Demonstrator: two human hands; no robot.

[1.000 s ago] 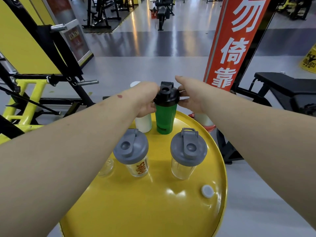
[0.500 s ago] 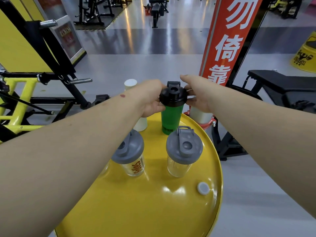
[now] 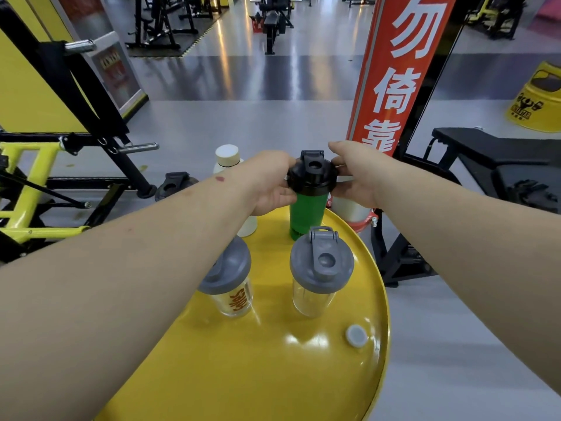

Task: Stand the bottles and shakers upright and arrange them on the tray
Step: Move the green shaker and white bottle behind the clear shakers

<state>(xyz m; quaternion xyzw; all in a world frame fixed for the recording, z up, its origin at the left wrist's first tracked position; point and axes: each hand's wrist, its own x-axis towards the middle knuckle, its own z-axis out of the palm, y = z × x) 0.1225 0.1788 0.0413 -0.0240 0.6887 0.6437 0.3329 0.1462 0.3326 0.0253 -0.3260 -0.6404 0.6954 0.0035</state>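
Note:
A green shaker (image 3: pixel 306 214) with a black lid stands upright at the far edge of the round yellow tray (image 3: pixel 273 375). My left hand (image 3: pixel 267 183) and my right hand (image 3: pixel 358 174) both grip its lid from either side. Nearer me stand two clear shakers with grey lids, one with orange lettering (image 3: pixel 233 287) and one plain (image 3: pixel 318 275). A white bottle (image 3: pixel 227 159) with a white cap stands upright behind my left wrist. Left of it, a black-lidded shaker (image 3: pixel 174 185) shows partly above my left forearm.
A small white cap (image 3: pixel 355 335) lies near the tray's right rim. A red banner post (image 3: pixel 394 86) rises just behind the tray. A black bench (image 3: pixel 485 159) stands at right, a yellow and black machine frame (image 3: pixel 45 177) at left.
My view has tilted and shifted, bringing the white bottle's cap and a black-lidded shaker into sight. Both hands stay on the green shaker's lid, which stands at the same spot.

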